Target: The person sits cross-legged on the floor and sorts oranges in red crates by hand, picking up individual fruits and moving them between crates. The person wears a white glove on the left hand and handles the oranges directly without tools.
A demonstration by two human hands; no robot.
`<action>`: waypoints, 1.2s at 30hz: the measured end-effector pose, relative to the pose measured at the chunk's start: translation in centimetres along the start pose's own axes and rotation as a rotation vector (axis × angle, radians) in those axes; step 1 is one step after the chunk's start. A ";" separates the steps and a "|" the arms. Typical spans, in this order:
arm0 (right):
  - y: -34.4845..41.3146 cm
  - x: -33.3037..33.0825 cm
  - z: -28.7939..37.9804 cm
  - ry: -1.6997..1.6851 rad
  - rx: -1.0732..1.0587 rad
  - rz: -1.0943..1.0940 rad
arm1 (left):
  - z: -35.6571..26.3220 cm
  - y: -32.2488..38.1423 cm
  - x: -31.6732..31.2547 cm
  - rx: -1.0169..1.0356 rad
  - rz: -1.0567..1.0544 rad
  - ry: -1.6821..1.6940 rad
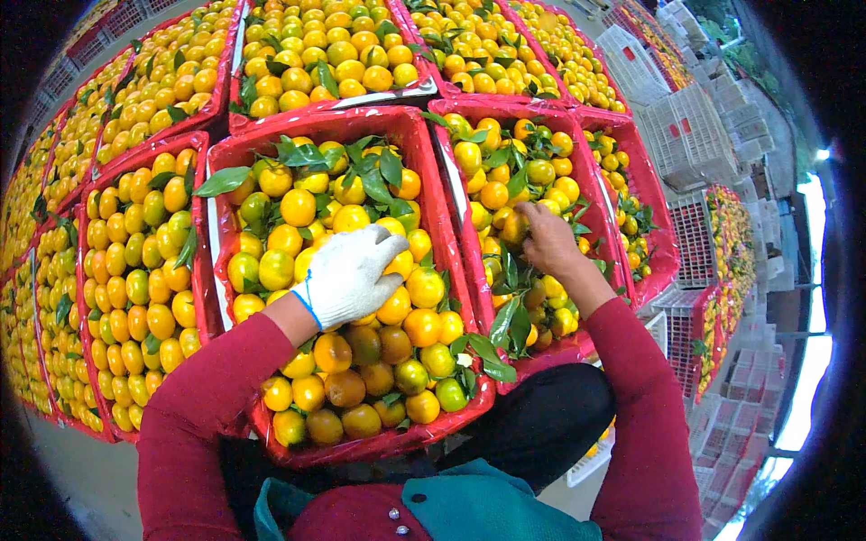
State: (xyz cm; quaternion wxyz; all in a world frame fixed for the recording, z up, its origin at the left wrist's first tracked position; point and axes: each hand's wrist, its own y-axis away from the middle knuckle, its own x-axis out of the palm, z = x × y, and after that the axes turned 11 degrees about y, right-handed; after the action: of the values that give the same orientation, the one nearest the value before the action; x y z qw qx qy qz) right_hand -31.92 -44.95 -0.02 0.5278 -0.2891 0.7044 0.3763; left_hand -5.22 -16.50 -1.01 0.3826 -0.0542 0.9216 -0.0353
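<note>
My left hand [352, 276], in a white knit glove, lies palm down over the oranges in the crate lined with red plastic film [215, 267] before me. Its fingers curve at an orange [399, 264]; whether they grip it cannot be told. Bare, my right hand [544, 237] reaches into the neighbouring red-lined crate [467, 270], its fingertips at a yellow-orange citrus fruit [514, 228]; its grip is partly hidden. Green leaves [375, 179] lie among the fruit in the left crate, and a leafy sprig [511, 324] hangs by the right crate's near left side.
More red-lined crates of fruit stand close around, at the left [203, 270], beyond [233, 74] and at the right [666, 250]. White plastic crates [687, 135] are stacked farther right. My knee [548, 419] is near the right crate's front edge.
</note>
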 end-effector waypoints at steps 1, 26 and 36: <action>0.1 -1.4 0.5 -0.039 0.060 0.000 | -0.2 0.1 -0.2 -0.001 -0.002 0.003; -3.0 -5.8 14.9 -0.056 -0.227 0.032 | 0.4 0.3 0.5 0.053 -0.035 -0.067; -4.9 -7.4 15.4 0.142 -0.347 0.290 | 0.6 0.7 1.0 0.008 -0.052 -0.016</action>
State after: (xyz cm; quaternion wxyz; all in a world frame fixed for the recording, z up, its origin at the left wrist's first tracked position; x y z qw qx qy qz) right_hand -17.81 -34.68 3.49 0.3599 -0.2969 0.6986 0.5424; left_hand -5.56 -15.91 -2.24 0.3891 -0.0768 0.9167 -0.0483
